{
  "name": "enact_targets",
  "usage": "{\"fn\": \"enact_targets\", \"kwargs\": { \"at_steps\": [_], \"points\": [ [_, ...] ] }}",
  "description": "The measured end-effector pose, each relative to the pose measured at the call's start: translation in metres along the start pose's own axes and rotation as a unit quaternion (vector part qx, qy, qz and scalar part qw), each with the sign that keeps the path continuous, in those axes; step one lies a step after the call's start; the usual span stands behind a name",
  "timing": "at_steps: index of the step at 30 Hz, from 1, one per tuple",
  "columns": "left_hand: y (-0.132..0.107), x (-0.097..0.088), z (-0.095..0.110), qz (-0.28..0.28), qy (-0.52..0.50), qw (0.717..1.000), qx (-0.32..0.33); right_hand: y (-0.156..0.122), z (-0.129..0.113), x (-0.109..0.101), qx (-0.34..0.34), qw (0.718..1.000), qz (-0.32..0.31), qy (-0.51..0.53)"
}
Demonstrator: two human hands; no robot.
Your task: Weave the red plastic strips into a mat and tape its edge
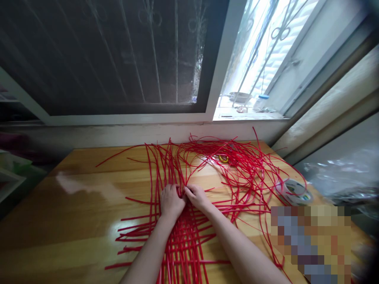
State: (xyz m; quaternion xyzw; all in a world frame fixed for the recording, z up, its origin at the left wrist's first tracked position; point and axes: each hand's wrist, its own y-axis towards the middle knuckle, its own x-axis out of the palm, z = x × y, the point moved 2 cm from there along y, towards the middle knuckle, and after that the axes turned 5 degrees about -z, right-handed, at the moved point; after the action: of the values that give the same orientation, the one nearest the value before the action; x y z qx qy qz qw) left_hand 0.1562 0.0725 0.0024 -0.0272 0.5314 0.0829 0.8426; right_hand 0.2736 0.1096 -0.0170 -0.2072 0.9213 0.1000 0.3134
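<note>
Pinched between the fingertips of left hand [171, 201] and right hand [197, 196] are red strands [181, 192] of the woven mat [185, 240], laid flat on the wooden table [89, 197].

A mat of crossed strands [183, 236] lies on a table [74, 205]. The left hand [171, 202] and right hand [197, 197] rest side by side on it. A round reel [293, 191] lies to the right, and a window [118, 59] stands behind.
</note>
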Motion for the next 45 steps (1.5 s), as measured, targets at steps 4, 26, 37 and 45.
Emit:
{"fn": "enact_targets", "kwargs": {
  "at_steps": [4,26,37,45],
  "points": [
    [0.0,-0.002,0.0,-0.002,-0.004,1.0,0.003,0.0,-0.001,-0.001,0.001,1.0,-0.004,-0.001],
    [-0.008,-0.015,-0.007,0.067,-0.264,0.958,0.088,0.0,-0.009,-0.005,0.009,0.999,-0.012,0.042],
    [0.0,-0.004,-0.022,0.178,-0.401,0.899,-0.011,-0.011,-0.03,-0.016,-0.052,0.997,0.049,0.003],
    [0.001,-0.007,-0.022,0.178,-0.532,0.827,-0.04,-0.013,-0.056,-0.008,-0.11,0.964,-0.087,-0.226]
  ]
}}
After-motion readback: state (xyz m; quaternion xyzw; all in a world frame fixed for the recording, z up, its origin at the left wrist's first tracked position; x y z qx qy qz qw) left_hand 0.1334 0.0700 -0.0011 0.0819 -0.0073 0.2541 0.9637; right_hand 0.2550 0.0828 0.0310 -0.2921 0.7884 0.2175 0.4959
